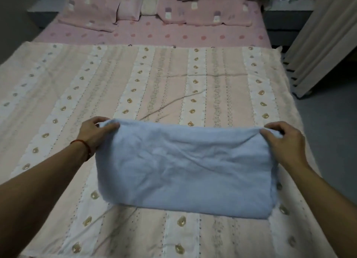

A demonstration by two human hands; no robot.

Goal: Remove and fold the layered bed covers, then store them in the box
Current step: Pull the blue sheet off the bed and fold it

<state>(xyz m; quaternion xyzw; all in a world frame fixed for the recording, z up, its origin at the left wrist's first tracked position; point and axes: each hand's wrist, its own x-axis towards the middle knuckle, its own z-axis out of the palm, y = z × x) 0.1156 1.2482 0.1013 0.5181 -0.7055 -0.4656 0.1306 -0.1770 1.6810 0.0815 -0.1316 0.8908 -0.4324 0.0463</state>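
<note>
A light blue cover (183, 170), folded into a thick rectangle, lies on the near half of the bed. My left hand (94, 134) pinches its far left corner, with fingers curled over the edge. My right hand (280, 139) grips the far right corner the same way. The far edge is lifted slightly between the two hands. Under it spreads a striped pink and white cover (173, 87) with small bear prints. No box is in view.
A pink dotted sheet (154, 35) shows beyond the striped cover. Pillows (202, 12) and folded bedding are piled at the head of the bed. A pale curtain (324, 45) hangs at the right, over grey floor (332, 122).
</note>
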